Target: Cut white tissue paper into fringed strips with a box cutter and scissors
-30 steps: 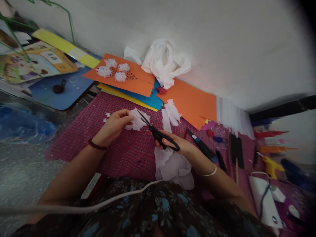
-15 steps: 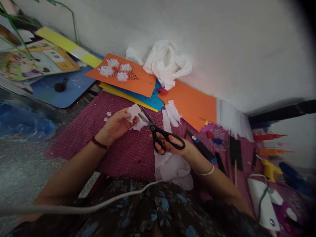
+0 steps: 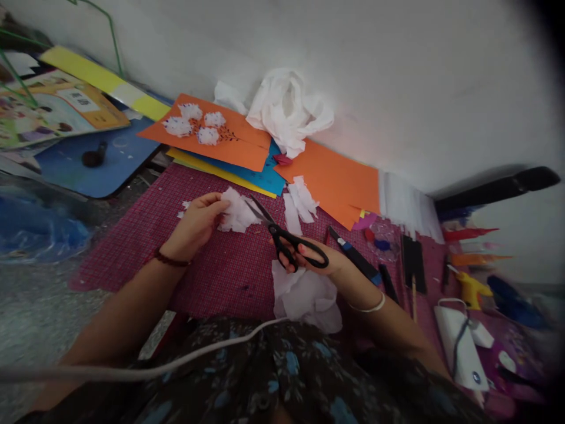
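My left hand (image 3: pixel 197 224) pinches a folded piece of white tissue paper (image 3: pixel 238 215) above the red checked mat (image 3: pixel 212 271). My right hand (image 3: pixel 316 262) grips black scissors (image 3: pixel 285 237) through the handle loops, with the blades pointing up-left and their tips meeting the tissue's right edge. A crumpled white tissue pile (image 3: pixel 305 296) lies on the mat just under my right hand. White tissue strips (image 3: pixel 299 203) lie a little beyond the scissors.
Orange paper with white tissue flowers (image 3: pixel 207 131), blue and yellow sheets, a second orange sheet (image 3: pixel 339 182) and a white tissue heap (image 3: pixel 285 112) line the wall. A craft knife (image 3: pixel 355 254), pens, a yellow glue gun (image 3: pixel 471 290) and a white bag (image 3: pixel 459 347) lie at right. Books sit at far left.
The tissue has turned in my left hand and the scissors have worked along its edge. The view has shifted slightly left.
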A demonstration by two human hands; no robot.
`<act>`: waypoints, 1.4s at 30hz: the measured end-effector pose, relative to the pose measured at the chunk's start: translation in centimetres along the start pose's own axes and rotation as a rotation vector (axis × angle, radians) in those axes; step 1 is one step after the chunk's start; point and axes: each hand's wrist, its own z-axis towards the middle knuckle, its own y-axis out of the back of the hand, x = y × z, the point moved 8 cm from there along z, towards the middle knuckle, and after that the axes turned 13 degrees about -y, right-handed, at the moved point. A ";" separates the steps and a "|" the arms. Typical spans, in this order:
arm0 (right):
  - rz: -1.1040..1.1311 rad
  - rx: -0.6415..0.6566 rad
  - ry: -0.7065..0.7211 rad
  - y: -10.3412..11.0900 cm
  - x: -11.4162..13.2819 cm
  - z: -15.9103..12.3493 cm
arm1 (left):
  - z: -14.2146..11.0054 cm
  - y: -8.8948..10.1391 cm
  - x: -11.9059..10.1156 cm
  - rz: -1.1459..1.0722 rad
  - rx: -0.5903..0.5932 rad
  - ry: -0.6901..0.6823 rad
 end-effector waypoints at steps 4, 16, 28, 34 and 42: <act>-0.168 -0.059 0.015 -0.3 0.7 -0.5 | 0.0 -0.1 0.0 0.065 0.006 -0.009; -0.140 -0.111 -0.032 -0.5 0.8 0.2 | -0.3 -0.8 0.5 0.160 0.178 -0.014; -0.176 -0.213 -0.110 -0.3 1.1 1.5 | -0.9 -2.0 0.4 0.279 0.274 0.018; -0.125 -0.104 -0.034 -0.6 1.0 1.7 | -0.6 -1.8 0.6 0.250 0.266 -0.002; 0.097 -0.002 -0.031 -0.1 0.4 1.8 | -0.4 -1.0 -1.1 0.335 0.207 -0.163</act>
